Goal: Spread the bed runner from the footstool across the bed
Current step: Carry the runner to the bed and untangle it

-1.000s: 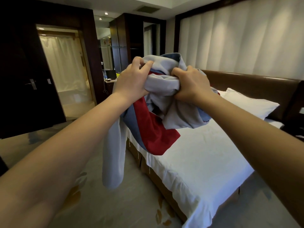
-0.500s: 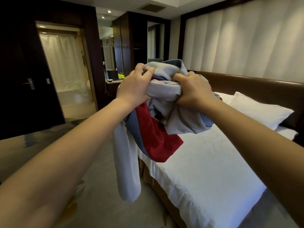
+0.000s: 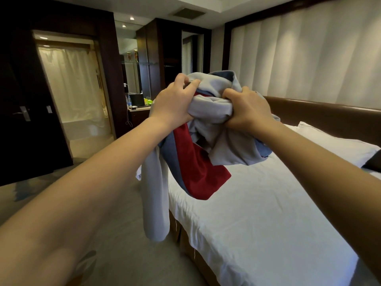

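The bed runner (image 3: 206, 129) is off the footstool and up in the air, bunched into a loose wad of grey, blue and dark red cloth above the near corner of the bed (image 3: 257, 203). Both hands hold it: the left hand (image 3: 175, 102) has its fingers curled over the top of the bundle with the thumb tucked under, and the right hand (image 3: 249, 112) is clenched on a thick fold of grey just beside it, so the 2 fists sit close together with cloth gathered between them. 1 long grey tail hangs down past the edge of the mattress toward the floor, and a red and blue panel droops over the white sheet without clearly touching it. By my reading the pickup is done and the real work is left: finding the ends, opening the cloth out and laying it flat across the bed. The footstool is not in view. The runner's ends and edges are lost in the folds, and the far side of the bed beyond the pillow (image 3: 338, 143) is cut off.
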A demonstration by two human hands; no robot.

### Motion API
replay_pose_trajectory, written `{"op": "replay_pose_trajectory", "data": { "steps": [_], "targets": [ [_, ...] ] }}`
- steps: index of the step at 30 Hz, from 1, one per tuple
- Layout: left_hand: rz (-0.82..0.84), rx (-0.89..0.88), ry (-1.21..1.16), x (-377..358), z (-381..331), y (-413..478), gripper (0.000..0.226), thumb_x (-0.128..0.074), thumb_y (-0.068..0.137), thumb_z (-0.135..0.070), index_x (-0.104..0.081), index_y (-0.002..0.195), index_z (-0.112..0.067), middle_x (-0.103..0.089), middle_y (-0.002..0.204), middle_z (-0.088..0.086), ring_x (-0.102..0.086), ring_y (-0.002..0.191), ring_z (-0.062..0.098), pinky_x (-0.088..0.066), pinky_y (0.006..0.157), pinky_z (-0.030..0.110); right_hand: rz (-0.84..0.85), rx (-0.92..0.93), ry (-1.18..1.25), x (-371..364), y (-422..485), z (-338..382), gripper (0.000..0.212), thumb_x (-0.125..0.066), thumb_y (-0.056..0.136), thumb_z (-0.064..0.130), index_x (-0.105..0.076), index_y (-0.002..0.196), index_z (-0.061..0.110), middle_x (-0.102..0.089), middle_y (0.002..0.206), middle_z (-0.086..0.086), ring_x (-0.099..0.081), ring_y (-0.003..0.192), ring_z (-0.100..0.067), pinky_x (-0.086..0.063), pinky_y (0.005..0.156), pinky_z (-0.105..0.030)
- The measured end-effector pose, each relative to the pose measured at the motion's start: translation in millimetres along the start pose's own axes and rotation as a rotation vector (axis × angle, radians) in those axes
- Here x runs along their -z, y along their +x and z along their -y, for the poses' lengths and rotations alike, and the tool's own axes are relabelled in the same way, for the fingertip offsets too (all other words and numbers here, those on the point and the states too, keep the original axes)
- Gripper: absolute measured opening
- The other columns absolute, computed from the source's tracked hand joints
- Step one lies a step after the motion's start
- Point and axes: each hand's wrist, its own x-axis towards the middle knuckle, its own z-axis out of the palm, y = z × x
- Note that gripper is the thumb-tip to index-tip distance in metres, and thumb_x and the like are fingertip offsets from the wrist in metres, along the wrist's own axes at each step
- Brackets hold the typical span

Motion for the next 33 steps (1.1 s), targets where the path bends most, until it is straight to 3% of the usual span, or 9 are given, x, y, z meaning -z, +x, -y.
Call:
{"op": "replay_pose_trajectory", "data": {
  "steps": [5,16,24,33],
  "targets": [
    [0.011,-0.014,-0.006,-41,30,34,0.074,-0.071,0.074,-0.035,-0.04,0.138,-0.015,-0.041,0.128,0.015,-0.054,0.103,0.037,-0.053,0.073,0.049,-0.005,-0.011,0.005,-37,47,-12,0.043,-0.07,0.068,0.033,-0.05,0.106,0.027,-0.039,0.087,-0.006,-0.035,0.078,-0.024,-0.039,0.072,-0.037],
    [0.008,-0.069,-0.044,-152,93,106,0.071,-0.071,0.072,-0.031,-0.042,0.136,-0.016,-0.042,0.126,0.014,-0.054,0.101,0.037,-0.048,0.065,0.044,0.014,-0.093,-0.072,-126,138,-41,0.044,-0.071,0.068,0.035,-0.051,0.107,0.027,-0.048,0.094,-0.01,-0.05,0.088,-0.032,-0.042,0.074,-0.04],
    [0.024,-0.157,-0.099,-234,139,173,0.071,-0.07,0.073,-0.031,-0.041,0.137,-0.016,-0.041,0.128,0.014,-0.054,0.102,0.036,-0.051,0.072,0.047,-0.004,-0.186,-0.091,-190,206,-67,0.042,-0.07,0.067,0.033,-0.052,0.105,0.028,-0.044,0.09,-0.007,-0.052,0.088,-0.034,-0.038,0.07,-0.035],
    [0.024,-0.19,-0.158,-343,168,237,0.072,-0.07,0.074,-0.032,-0.041,0.137,-0.015,-0.042,0.127,0.014,-0.055,0.1,0.036,-0.047,0.066,0.043,0.029,-0.225,-0.126,-265,276,-117,0.044,-0.071,0.066,0.033,-0.052,0.105,0.028,-0.043,0.088,-0.004,-0.038,0.079,-0.024,-0.037,0.069,-0.034]
  ]
}}
